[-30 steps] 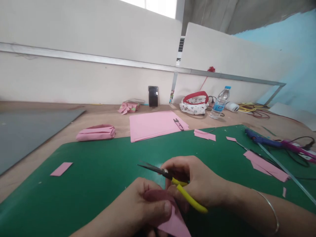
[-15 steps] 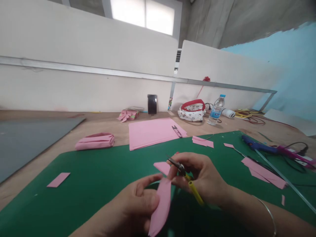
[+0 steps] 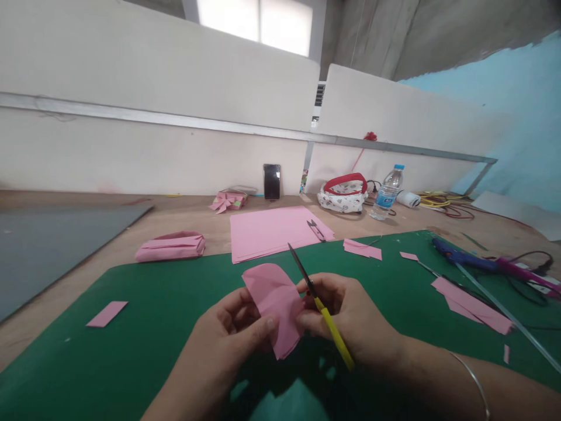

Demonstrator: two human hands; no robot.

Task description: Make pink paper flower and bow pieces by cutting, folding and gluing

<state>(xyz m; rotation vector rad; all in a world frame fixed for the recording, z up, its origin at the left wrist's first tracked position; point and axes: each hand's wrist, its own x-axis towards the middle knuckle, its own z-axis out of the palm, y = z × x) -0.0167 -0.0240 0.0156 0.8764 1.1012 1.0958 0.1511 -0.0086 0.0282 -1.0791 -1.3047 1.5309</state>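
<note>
Between my two hands, above the green mat (image 3: 144, 351), is a pink paper piece (image 3: 275, 310) with a rounded upper end and a crease across it. My left hand (image 3: 234, 330) pinches its left side between thumb and fingers. My right hand (image 3: 350, 316) grips yellow-handled scissors (image 3: 333, 336), their blades closed and pointing up and away to the left. The right fingertips also touch the paper's right edge.
Pink sheets (image 3: 267, 234) with thread snips (image 3: 316, 230) on them lie beyond the mat. Folded pink paper (image 3: 170, 247) is at left. Pink strips (image 3: 475, 304) and a glue gun (image 3: 460, 254) lie right. A water bottle (image 3: 386, 194), pouch (image 3: 343, 196) and phone (image 3: 272, 181) stand behind.
The pink paper has been raised and turned so its broad face shows. The scissors have swung so their blades point farther up and away. The camera view has shifted slightly.
</note>
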